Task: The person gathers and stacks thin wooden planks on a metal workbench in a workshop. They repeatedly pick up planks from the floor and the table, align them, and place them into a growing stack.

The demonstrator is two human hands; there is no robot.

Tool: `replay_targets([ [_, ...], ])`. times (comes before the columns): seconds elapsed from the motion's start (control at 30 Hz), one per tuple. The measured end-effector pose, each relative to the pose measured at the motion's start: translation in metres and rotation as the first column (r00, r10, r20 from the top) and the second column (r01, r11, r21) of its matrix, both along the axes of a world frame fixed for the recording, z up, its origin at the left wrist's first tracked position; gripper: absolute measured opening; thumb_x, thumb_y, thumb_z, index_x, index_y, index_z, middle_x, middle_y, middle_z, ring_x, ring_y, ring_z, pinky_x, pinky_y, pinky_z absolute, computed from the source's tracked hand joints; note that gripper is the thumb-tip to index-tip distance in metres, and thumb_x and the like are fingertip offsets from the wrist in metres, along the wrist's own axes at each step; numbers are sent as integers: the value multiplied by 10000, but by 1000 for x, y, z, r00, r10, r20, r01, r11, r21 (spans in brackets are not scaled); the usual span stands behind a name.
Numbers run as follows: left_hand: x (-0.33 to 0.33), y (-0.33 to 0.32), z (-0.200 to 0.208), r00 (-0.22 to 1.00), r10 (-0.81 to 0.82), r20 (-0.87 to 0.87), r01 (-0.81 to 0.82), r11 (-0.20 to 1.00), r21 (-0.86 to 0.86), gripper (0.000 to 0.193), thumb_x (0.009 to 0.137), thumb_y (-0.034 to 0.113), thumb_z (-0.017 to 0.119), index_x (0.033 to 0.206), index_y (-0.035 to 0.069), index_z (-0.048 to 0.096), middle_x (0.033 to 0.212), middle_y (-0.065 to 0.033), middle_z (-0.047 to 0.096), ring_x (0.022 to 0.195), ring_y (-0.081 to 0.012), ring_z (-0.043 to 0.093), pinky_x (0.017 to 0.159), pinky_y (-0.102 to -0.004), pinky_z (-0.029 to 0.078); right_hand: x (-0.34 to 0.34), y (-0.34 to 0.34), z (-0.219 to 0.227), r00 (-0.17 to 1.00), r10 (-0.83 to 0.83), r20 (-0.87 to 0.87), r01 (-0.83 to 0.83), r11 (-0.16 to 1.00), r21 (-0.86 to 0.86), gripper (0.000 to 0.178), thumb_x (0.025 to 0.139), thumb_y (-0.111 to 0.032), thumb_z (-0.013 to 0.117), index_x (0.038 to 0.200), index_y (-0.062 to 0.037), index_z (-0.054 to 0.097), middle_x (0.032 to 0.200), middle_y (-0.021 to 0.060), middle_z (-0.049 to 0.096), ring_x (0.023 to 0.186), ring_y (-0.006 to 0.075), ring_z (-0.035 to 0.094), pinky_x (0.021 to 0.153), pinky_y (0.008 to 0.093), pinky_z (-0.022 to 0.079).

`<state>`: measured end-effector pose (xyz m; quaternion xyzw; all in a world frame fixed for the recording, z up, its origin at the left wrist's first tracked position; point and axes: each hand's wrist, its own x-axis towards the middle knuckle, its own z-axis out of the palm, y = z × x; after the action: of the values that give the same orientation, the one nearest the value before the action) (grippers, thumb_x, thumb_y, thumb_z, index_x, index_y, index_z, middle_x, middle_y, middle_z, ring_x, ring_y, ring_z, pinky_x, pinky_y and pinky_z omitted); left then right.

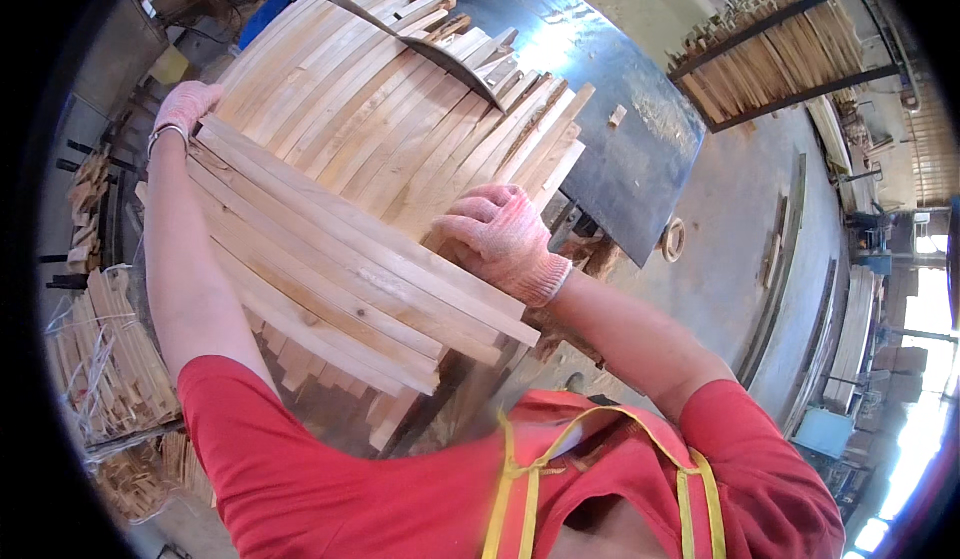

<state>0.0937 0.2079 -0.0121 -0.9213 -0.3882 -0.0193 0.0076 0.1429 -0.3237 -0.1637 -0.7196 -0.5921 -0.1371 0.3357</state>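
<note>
Long pale wooden strips [340,269] lie side by side in a near layer, running from upper left to lower right. Beyond them, a wider row of wooden strips [390,119] rests on the dark table. At the far left end of the strips, my left hand [185,107], in a pinkish-white knit glove, is closed around the strip ends. My right hand [500,239], gloved alike, has its fingers curled over the strips near their right end. Its palm and thumb are partly hidden. A dark curved metal bar [450,64] crosses the far row.
A dark metal table top [640,139] with wood scraps extends at the far right. A framed rack of wood pieces [780,64] stands beyond it. Bundled strips [110,359] stand at the left. A ring-shaped roll [673,241] is near the table corner, and long boards [780,259] lie on the right.
</note>
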Motion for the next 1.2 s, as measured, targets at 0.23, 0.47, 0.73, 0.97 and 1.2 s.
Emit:
replay_targets([
  [0.23,2,17,-8,997,-19,70,19,1000,2,481,776,368,585,1037,-24,683,1075,-267,718,1034,-424,682,893,-461,508,2,1,-10,999,-2,44,-1,997,77,301,795,-173,754,1094,-179,730,1032,17,732,1076,287,674,913,468,520],
  [0.47,-2,42,-13,974,-123,188,131,991,-31,470,861,427,542,1038,12,676,1016,-170,724,914,-314,647,861,-425,492,6,1,-15,998,23,60,-28,995,94,271,807,-200,732,1076,-173,718,1008,27,726,1050,298,675,881,470,520],
  [0.73,3,-11,0,979,-203,-21,204,974,97,468,918,362,448,1129,8,670,1241,-235,694,1173,-430,614,994,-458,469,12,-2,-14,998,31,62,-36,996,80,239,827,-211,702,1061,-160,711,1050,42,738,1078,312,679,918,486,520],
  [0.97,-10,5,2,981,-193,12,189,972,142,467,920,384,443,1102,14,660,1217,-238,683,1173,-421,616,980,-473,473,5,0,-14,999,8,53,-9,1000,17,339,823,-192,701,1160,-158,721,1155,47,735,1136,305,659,957,481,512],
  [1.2,-4,3,-12,973,-204,104,193,975,107,455,877,381,478,1063,13,670,1147,-245,701,1094,-436,640,931,-480,492,0,-7,-2,999,-15,41,18,997,-73,387,806,-161,718,1194,-159,705,1154,39,720,1146,304,643,952,477,514],
])
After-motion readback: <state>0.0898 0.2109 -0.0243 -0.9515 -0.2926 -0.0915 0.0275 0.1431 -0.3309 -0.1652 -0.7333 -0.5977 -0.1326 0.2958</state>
